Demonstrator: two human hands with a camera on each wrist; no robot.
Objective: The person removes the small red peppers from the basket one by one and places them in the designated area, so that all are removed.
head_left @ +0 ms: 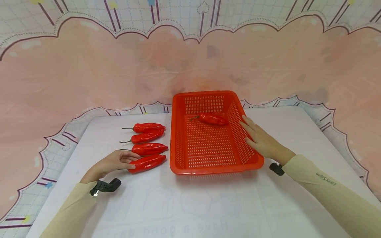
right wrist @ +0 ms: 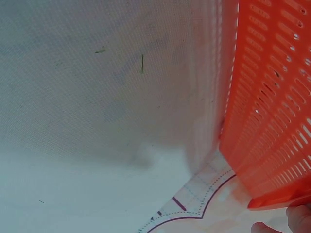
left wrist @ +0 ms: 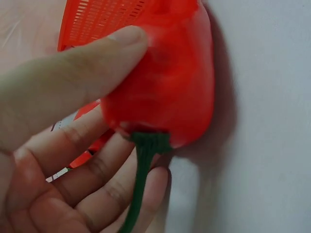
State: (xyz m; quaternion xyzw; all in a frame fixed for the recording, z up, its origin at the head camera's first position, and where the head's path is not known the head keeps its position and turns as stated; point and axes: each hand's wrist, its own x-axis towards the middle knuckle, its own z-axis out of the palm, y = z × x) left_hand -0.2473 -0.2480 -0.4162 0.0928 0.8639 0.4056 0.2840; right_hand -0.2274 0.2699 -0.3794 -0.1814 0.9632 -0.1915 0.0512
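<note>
My left hand pinches the nearest red chili pepper by its stem end. In the left wrist view the thumb lies over the pepper's red body, with the other fingers behind it and the green stem hanging toward the palm. Several red peppers lie in a column beyond it. A red plastic basket stands to the right, with one red pepper lying inside toward the back. My right hand rests on the basket's right rim, fingers extended; the right wrist view shows only fingertips at the rim.
A white sheet with faint printed letters covers the table. Behind it hangs a pink patterned cloth. Dark wrist straps sit on both arms. The basket's slotted side wall rises on the right in the right wrist view.
</note>
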